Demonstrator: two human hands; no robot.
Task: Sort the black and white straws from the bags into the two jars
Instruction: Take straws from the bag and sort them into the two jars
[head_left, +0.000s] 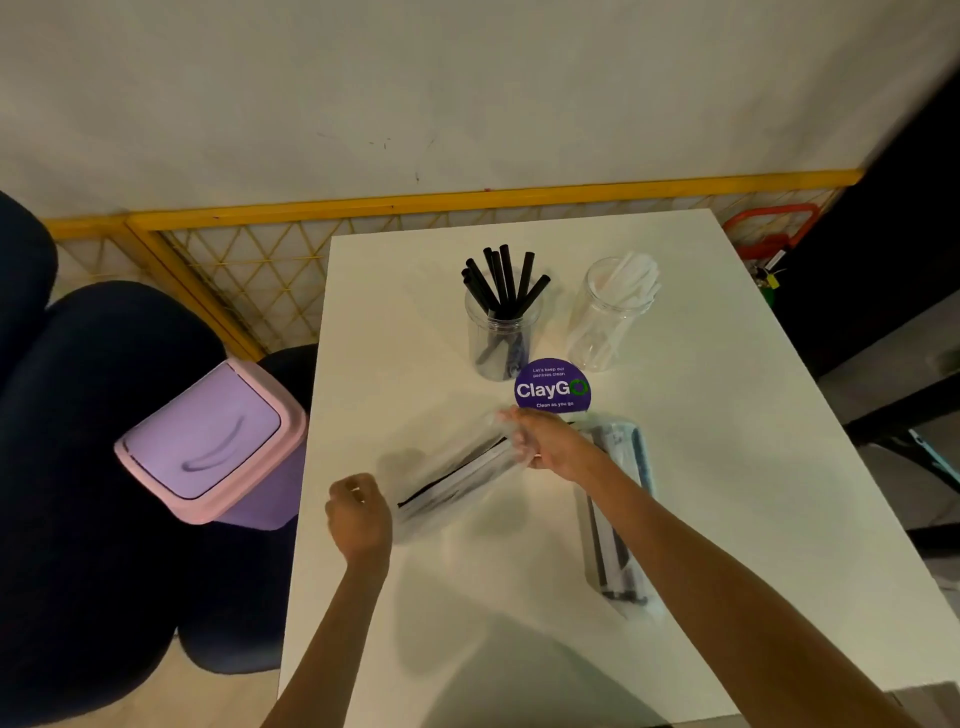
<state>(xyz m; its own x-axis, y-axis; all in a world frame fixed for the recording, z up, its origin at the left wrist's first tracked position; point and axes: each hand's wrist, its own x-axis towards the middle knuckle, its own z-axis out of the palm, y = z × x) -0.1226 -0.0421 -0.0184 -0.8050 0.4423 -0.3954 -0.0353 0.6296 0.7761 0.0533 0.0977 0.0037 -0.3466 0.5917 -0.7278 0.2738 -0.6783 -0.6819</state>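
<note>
Fingers (511, 419), right hand (550, 441): pinch upper-right end of clear plastic bag of black and white straws (457, 480), mid-frame; long axis slants down-left to left hand (358, 512), curled, hold undeterminable.

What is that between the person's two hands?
A clear bag with black and white straws in it. The left hand grips its near end and the right hand its far end, as the head view shows.

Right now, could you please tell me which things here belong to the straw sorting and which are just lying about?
Job: black-straw jar, white-straw jar, held bag, second bag.
Lying about: sticker, bin, chairs.
</note>
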